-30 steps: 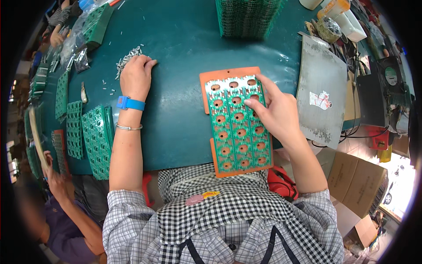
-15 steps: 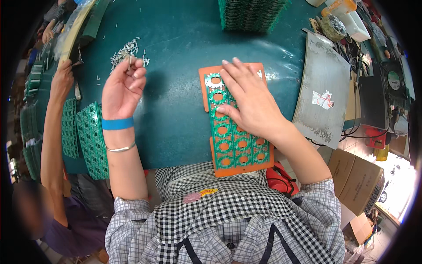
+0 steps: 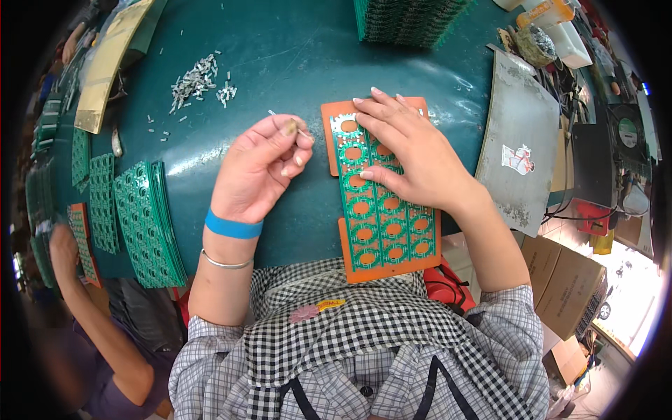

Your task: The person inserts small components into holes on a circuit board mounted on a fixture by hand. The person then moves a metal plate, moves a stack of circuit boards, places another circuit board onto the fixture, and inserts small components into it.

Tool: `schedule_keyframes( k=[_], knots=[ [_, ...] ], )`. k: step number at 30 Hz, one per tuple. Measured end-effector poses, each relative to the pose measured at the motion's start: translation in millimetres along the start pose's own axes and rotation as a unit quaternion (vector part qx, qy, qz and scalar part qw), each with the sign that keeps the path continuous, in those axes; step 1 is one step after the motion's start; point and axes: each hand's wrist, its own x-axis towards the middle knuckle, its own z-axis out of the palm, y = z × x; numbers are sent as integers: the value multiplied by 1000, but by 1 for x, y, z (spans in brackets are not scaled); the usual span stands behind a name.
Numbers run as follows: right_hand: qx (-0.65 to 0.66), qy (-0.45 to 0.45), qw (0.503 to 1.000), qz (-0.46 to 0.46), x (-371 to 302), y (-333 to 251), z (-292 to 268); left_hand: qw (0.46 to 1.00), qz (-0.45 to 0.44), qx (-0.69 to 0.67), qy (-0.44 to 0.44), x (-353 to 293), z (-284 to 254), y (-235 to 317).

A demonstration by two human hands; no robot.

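Note:
Just left of the board, my left hand (image 3: pixel 260 164) is raised with its fingers pinched together. A small pale metal pin-like part (image 3: pixel 271 112) pokes out past its fingers. My right hand (image 3: pixel 413 157) lies flat with fingers stretched over the upper right of a green circuit board panel (image 3: pixel 379 227). Rows of oval openings run along this panel, and it rests on an orange backing plate (image 3: pixel 350 274) at the table's near edge. Fingers and palm hide part of the panel's upper right. A pile of small silvery parts (image 3: pixel 192 84) lies farther off to the left.
Stacked green panels stand at the far side (image 3: pixel 413 21) and at the near left (image 3: pixel 147 227). A grey metal sheet (image 3: pixel 516 133) lies on the right. At far left, a co-worker's hand (image 3: pixel 63 245) is beside another orange plate (image 3: pixel 85 245). A cardboard box (image 3: pixel 563 287) sits lower right.
My left hand has come from the pile of small parts rightward to beside the board. My right hand stays on the panel. The co-worker's arm has moved down toward the near left.

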Motion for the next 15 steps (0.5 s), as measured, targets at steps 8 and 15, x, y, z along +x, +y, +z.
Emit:
schedule_keyframes(
  k=[8, 15],
  knots=[
    [182, 102, 978, 28, 4, -22, -8, 999, -18, 29, 17, -6, 24, -25],
    [284, 167, 942, 59, 12, -34, -5, 999, -33, 23, 31, -8, 39, -30]
  ],
)
